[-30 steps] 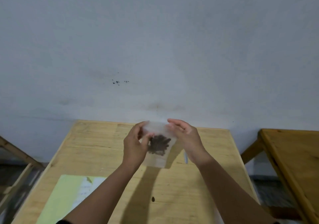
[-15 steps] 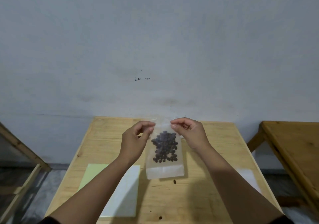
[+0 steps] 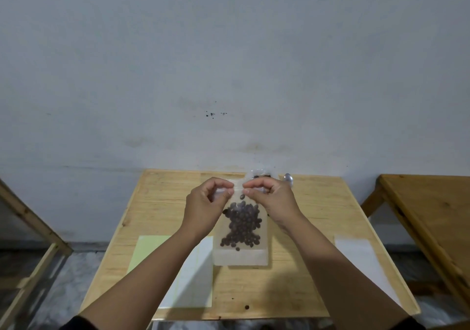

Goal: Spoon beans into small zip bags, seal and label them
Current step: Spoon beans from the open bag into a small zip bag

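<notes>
- Bag (image 3: 241, 238) of dark beans (image 3: 242, 226) hangs upright over the middle of the worktop (image 3: 162, 202), its bottom edge low, possibly touching the wood.
- Left hand (image 3: 203, 207) and right hand (image 3: 273, 201) each pinch the top strip, fingertips nearly meeting at centre; both grips closed on it.
- Thin, limp, slick film, light load, beans sagging low and shifting freely.
- Best hold looks like the zip strip itself, above the beans; squeeze lower and they'd squirm.
- Seal closed or not? Cannot tell from here.
</notes>
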Demonstrator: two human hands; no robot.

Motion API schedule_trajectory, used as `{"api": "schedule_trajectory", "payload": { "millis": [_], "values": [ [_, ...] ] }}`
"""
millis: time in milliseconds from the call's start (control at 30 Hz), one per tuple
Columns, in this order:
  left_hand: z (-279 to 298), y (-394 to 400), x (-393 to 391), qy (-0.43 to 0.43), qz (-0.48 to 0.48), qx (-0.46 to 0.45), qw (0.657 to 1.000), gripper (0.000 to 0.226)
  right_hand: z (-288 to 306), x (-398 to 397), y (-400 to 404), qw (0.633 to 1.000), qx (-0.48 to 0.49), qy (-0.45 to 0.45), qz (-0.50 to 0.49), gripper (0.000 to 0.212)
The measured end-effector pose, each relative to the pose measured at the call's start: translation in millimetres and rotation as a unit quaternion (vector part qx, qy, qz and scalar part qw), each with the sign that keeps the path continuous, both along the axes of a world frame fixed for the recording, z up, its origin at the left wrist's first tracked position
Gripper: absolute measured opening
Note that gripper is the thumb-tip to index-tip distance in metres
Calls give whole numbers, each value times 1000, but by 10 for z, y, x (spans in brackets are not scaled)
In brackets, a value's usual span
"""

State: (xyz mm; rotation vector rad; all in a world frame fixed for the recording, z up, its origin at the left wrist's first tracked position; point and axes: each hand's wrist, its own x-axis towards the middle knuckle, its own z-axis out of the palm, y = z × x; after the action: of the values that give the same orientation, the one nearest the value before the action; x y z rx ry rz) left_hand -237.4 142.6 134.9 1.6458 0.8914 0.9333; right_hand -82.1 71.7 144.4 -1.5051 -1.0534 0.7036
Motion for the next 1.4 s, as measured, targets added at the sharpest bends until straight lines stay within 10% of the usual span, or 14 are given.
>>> {"api": "schedule_trajectory", "payload": {
  "millis": [633, 900, 1400],
  "values": [
    [-994, -193, -14, 174, -25, -31, 984, 30, -1087, -303, -275, 976, -145, 114, -112, 14],
    [-1515, -358, 21, 360, -98, 3, 928, 47, -1553, -287, -267, 932, -293, -209, -53, 34],
    [-1571, -425, 80, 486, -174, 131, 846, 47, -1663, -412, -465, 824, -285, -482, 85, 53]
  ]
}}
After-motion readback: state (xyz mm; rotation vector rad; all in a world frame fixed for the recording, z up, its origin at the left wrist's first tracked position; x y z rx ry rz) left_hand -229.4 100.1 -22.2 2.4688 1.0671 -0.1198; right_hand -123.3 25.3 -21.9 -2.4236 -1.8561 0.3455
